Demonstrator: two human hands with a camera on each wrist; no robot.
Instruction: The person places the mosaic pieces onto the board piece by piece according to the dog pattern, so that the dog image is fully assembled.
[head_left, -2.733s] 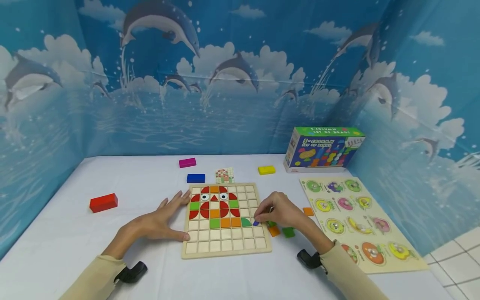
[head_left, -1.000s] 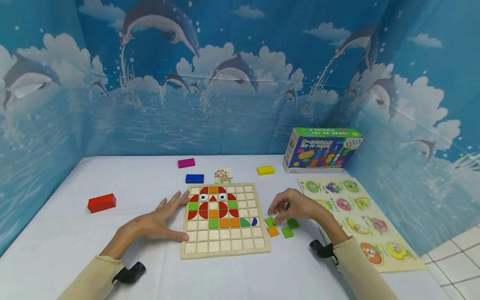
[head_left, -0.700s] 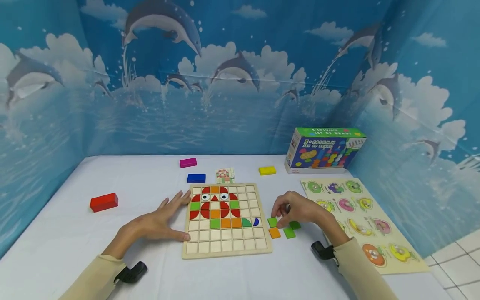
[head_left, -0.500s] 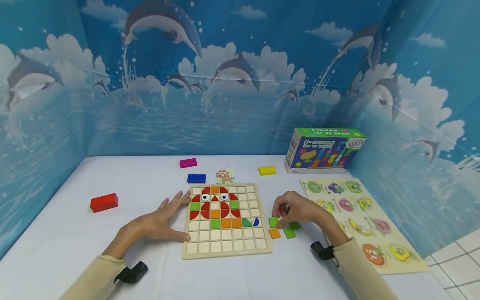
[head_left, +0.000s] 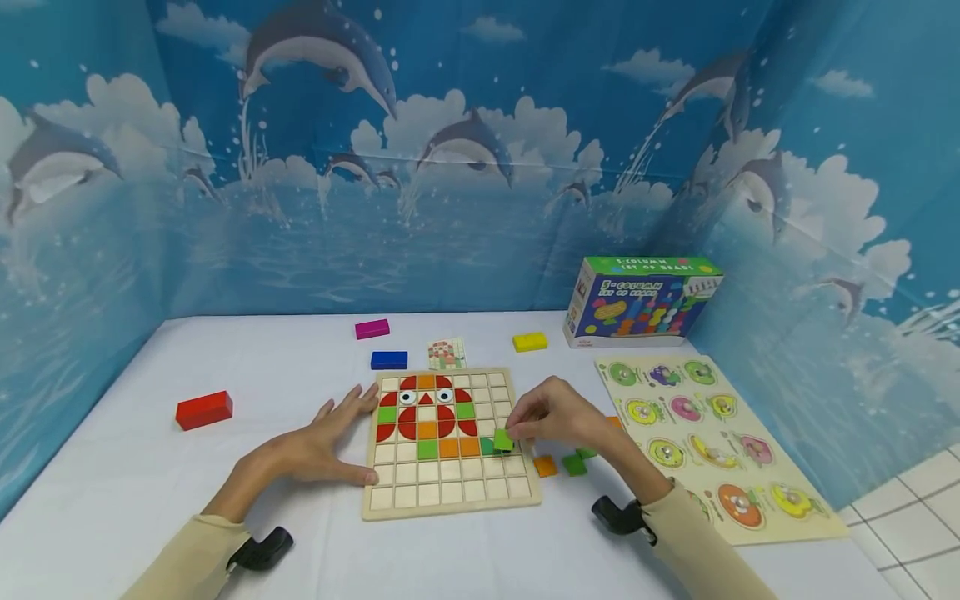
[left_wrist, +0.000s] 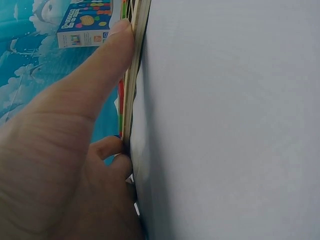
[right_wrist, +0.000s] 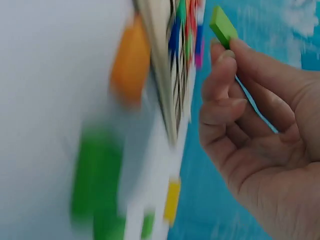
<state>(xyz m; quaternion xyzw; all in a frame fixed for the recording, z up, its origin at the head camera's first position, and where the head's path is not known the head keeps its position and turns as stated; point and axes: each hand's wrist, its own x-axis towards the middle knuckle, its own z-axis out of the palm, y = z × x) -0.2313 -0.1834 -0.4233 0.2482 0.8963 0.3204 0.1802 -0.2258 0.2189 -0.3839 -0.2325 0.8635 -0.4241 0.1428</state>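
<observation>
While the green tile [head_left: 502, 439] is pinched by the right hand [head_left: 558, 417] at frame centre above the grid board [head_left: 450, 500], steadied by the flat-fingered left hand [head_left: 322, 446], neighbouring pieces could be knocked loose if it is lowered tilted.

My left hand [head_left: 318, 446] rests at the grid board's [head_left: 450, 492] left edge; my right hand [head_left: 558, 417] holds a tile [head_left: 502, 439] over its right edge.

Red block [head_left: 204, 410] far left; blue block [head_left: 389, 360], magenta block [head_left: 372, 328], yellow block [head_left: 530, 342] behind; bead box [head_left: 643, 302], fruit puzzle [head_left: 712, 442] right.
</observation>
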